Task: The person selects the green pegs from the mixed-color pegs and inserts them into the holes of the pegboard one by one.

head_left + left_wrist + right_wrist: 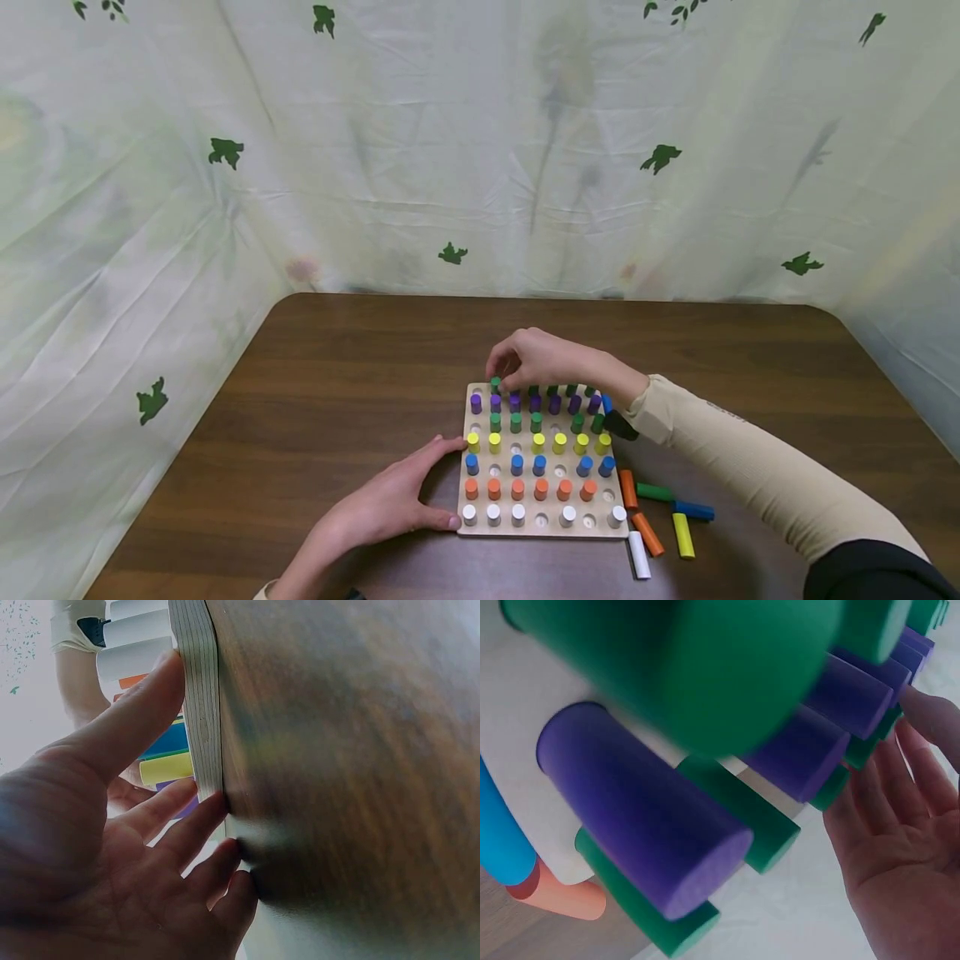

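Observation:
A light wooden pegboard (577, 533) lies on the table, with rows of green, purple, yellow, blue, orange and white pegs standing in it. Several holes hold no peg. At its far left corner, my right hand (543, 358) pinches a green peg (495, 385) between thumb and fingers, above the back row. The right wrist view has that hand (907, 847) beyond purple pegs (645, 810); its fingertips are partly hidden. My left hand (386, 504) rests against the board's left edge, thumb near the front corner. Seen from the left wrist, its fingers (199, 825) are extended and touch the board's side.
Loose pegs lie on the brown table (360, 358) right of the board: orange (647, 534), green (654, 492), blue (693, 510), yellow (683, 535) and white (639, 555). Another blue peg (607, 404) is beside the board under the right wrist. A pale curtain (450, 167) hangs behind.

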Motion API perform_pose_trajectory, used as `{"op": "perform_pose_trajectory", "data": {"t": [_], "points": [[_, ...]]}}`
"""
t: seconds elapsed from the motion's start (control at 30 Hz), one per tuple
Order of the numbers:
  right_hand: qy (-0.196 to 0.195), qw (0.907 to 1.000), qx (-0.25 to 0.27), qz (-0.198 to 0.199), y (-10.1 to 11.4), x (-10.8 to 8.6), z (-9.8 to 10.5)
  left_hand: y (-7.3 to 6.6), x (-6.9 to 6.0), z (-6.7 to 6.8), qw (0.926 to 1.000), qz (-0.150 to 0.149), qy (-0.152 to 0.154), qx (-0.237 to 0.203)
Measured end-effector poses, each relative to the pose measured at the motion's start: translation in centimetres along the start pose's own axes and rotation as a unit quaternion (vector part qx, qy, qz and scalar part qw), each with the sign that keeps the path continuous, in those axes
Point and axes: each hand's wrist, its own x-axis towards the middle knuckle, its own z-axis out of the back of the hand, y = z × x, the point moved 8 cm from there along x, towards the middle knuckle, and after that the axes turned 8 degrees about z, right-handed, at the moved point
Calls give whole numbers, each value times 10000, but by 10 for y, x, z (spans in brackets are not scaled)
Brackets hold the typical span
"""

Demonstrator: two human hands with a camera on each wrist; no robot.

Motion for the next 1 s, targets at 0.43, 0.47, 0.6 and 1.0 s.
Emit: {"op": "perform_pose_trajectory", "data": {"t": [0.43, 0.47, 0.6, 1.0], "points": [[-761, 9960, -129, 457, 19, -24, 24, 0, -1, 0, 10000, -30, -65, 50], [-805, 9956, -131, 466, 20, -27, 26, 0, 0, 0, 10000, -25, -65, 50], [-907, 9946, -104, 488, 26, -38, 30, -1, 0, 0, 10000, -21, -69, 59], [-943, 9939, -107, 561, 36, -79, 30, -4, -3, 2, 9997, -188, -165, 75]]}}
